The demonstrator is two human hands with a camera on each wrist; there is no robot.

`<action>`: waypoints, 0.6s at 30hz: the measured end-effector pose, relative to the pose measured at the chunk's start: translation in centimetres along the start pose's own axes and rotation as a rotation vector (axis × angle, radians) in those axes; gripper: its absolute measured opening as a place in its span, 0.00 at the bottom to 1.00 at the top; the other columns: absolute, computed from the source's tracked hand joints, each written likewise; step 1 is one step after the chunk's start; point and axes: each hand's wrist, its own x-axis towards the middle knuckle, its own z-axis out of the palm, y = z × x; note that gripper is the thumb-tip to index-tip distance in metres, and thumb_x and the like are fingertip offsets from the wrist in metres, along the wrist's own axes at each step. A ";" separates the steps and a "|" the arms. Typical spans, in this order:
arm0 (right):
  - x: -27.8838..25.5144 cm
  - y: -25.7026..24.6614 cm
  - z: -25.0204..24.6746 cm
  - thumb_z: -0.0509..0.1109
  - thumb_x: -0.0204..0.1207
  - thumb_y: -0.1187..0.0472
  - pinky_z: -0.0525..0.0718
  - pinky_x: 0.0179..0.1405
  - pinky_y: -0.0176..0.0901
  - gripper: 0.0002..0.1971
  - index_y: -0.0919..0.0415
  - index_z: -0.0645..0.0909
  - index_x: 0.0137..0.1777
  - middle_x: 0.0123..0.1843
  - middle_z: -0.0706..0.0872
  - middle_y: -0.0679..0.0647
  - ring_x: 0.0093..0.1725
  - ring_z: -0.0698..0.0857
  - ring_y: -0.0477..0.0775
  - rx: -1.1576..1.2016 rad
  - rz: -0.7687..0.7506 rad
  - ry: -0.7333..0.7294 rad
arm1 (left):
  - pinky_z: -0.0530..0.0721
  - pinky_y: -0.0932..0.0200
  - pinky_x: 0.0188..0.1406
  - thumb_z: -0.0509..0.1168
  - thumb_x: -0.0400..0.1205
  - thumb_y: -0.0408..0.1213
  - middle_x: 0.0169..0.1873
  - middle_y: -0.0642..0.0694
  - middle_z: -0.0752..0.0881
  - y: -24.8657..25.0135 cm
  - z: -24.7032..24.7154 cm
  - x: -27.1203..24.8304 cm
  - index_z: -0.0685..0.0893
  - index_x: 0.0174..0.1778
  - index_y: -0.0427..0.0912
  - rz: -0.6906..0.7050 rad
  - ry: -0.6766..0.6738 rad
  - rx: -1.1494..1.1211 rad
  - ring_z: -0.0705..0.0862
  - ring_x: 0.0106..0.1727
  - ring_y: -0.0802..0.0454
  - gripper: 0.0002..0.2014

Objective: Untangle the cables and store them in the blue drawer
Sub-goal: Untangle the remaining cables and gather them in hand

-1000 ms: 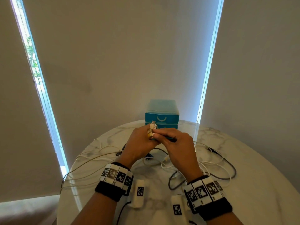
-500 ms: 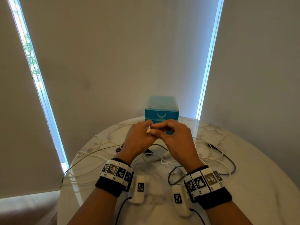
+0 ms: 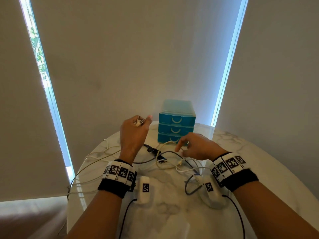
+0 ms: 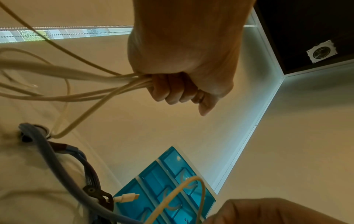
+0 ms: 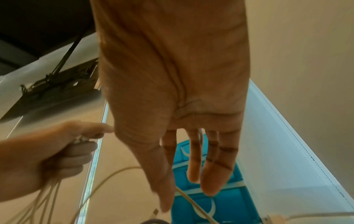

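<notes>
Left hand (image 3: 133, 133) was raised, clenched round a bundle of white cables (image 4: 80, 81). Right hand (image 3: 198, 146) was open over the tangle (image 3: 170, 162) on the table (image 3: 172, 213). Blue drawer (image 3: 177, 129) was closed. Risk: lifting while strands cross could tighten knots.

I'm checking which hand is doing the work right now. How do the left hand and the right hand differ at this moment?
The left hand is raised above the table; the right hand hangs low over the loose cables. The left hand's fingers are curled round a bundle of white cables, plugs poking out at the top; the right hand's fingers are straight and hold nothing. Both are in front of the blue drawer unit, and both wrists wear marker bands.
</notes>
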 end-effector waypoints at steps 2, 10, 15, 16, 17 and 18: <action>1.0 0.2 0.0 0.86 0.74 0.60 0.81 0.61 0.43 0.14 0.45 0.84 0.47 0.63 0.78 0.47 0.63 0.81 0.52 0.005 0.019 0.116 | 0.71 0.53 0.33 0.76 0.85 0.53 0.18 0.57 0.72 0.0 0.1 -0.1 0.71 0.24 0.48 -0.002 -0.047 0.004 0.67 0.26 0.56 0.28; 1.4 -0.2 -2.6 0.84 0.78 0.61 0.93 0.58 0.49 0.08 0.47 0.88 0.48 0.44 0.92 0.40 0.50 0.92 0.43 0.238 -0.080 0.465 | 0.72 0.57 0.32 0.75 0.83 0.62 0.20 0.57 0.74 0.6 0.1 -0.8 0.74 0.27 0.46 -0.001 -0.181 0.003 0.68 0.25 0.60 0.29; -0.6 -1.5 -9.5 0.82 0.82 0.51 0.95 0.57 0.54 0.07 0.46 0.93 0.58 0.48 0.94 0.40 0.46 0.94 0.45 0.457 -0.106 0.964 | 0.80 0.61 0.35 0.73 0.79 0.71 0.32 0.47 0.89 1.4 0.3 -1.2 0.89 0.39 0.43 0.011 -0.235 -0.044 0.80 0.31 0.57 0.29; -1.1 -1.8 -10.1 0.81 0.82 0.51 0.95 0.58 0.54 0.07 0.45 0.93 0.59 0.49 0.95 0.40 0.47 0.94 0.45 0.464 -0.118 0.984 | 0.82 0.65 0.35 0.73 0.79 0.71 0.35 0.46 0.91 1.8 0.3 -1.4 0.90 0.40 0.43 0.007 -0.264 -0.059 0.84 0.33 0.55 0.29; -1.5 -2.0 -10.6 0.82 0.82 0.50 0.95 0.57 0.53 0.07 0.45 0.93 0.59 0.49 0.95 0.40 0.47 0.94 0.45 0.474 -0.123 1.005 | 0.83 0.67 0.34 0.73 0.79 0.71 0.36 0.47 0.93 2.0 0.4 -1.6 0.92 0.41 0.44 0.005 -0.302 -0.065 0.87 0.35 0.54 0.29; -1.8 -2.1 -10.9 0.82 0.82 0.51 0.95 0.56 0.52 0.07 0.45 0.93 0.58 0.49 0.94 0.40 0.47 0.94 0.45 0.491 -0.124 1.033 | 0.83 0.68 0.35 0.73 0.79 0.70 0.36 0.51 0.93 2.3 0.5 -1.8 0.93 0.42 0.45 0.005 -0.341 -0.058 0.89 0.37 0.57 0.27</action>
